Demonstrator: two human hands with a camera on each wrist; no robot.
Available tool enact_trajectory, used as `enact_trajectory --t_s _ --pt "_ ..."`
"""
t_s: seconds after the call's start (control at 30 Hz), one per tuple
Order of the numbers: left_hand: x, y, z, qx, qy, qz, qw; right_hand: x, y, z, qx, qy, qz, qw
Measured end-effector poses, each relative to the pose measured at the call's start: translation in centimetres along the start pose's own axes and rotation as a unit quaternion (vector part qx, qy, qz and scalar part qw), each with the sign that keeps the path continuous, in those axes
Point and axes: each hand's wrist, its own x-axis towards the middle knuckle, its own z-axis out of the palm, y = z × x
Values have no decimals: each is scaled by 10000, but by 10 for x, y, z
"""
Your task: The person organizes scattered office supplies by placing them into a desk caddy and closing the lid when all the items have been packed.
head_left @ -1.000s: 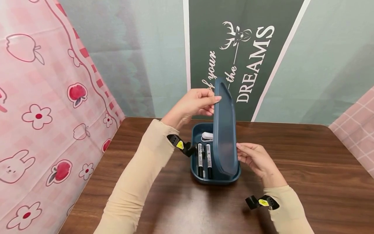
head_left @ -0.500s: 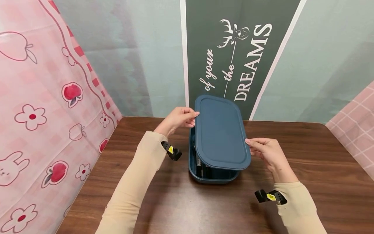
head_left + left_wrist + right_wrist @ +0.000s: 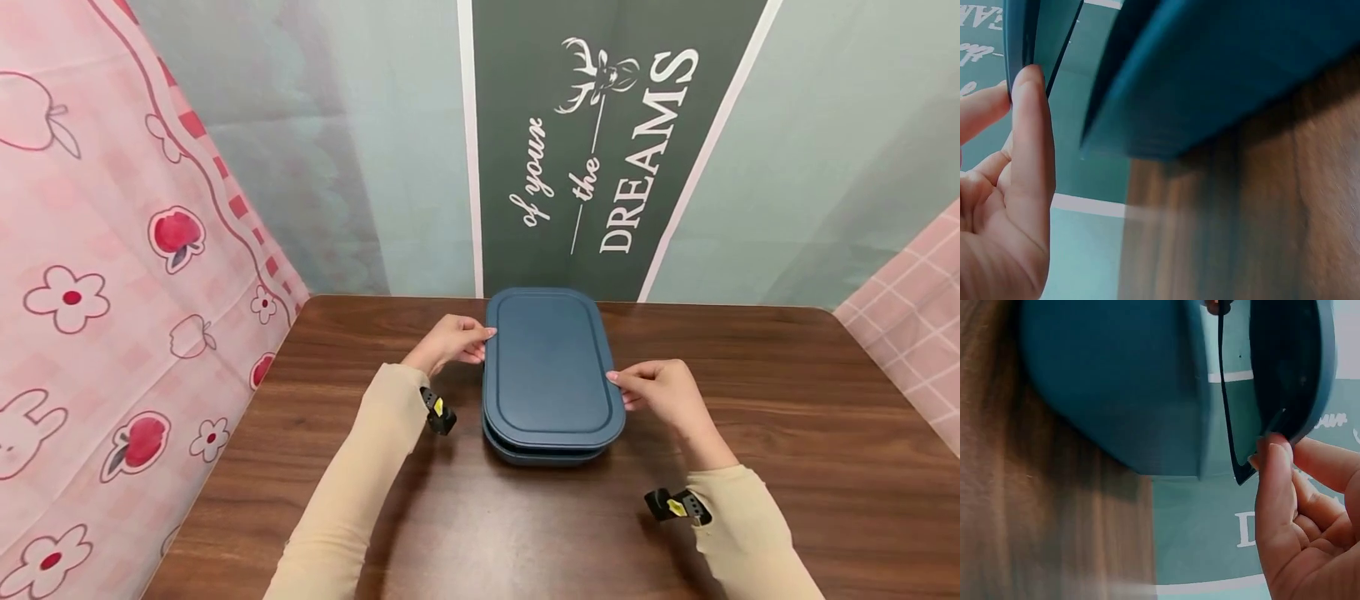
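Note:
A dark blue rectangular lid (image 3: 552, 367) lies over the matching box (image 3: 528, 457) in the head view, slightly offset, with a gap at the near edge. My left hand (image 3: 447, 343) pinches the lid's left rim between thumb and fingers; the right hand (image 3: 663, 394) pinches its right rim. Both wrist views show the lid (image 3: 1291, 356) apart from the box (image 3: 1229, 69). A thin dark strip (image 3: 1225, 394) runs between lid and box in the right wrist view; what it is I cannot tell. The box's contents are hidden under the lid.
Brown wood-grain table (image 3: 480, 542) surrounds the box. A green curtain (image 3: 375, 167) with printed lettering hangs behind the table's far edge. Pink patterned cloth (image 3: 90, 250) stands along the left side, and pink checked cloth (image 3: 915, 333) on the right.
Both hands have turned the lid from steeply tilted to nearly flat and brought it down over the box. The pens and the white item inside are now covered.

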Motion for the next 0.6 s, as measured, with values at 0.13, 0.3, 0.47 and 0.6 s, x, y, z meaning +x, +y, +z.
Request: enact_trajectory --t_s 0.13,0.3,0.47,0.6 --pt "1 -7 -1 345 4 -15 9994 1 2 5 -219 -106 19 9997" --pt "1 -10 -1 775 -64 -120 9969 1 0 8 -817 -243 85 9963" --pt "-1 -8 -2 886 -151 -207 9957 4 -2 8 -1137 -332 18 9930" --pt "-2 -10 -2 966 -243 -308 9946 4 -2 9 -1282 -362 6 9911"
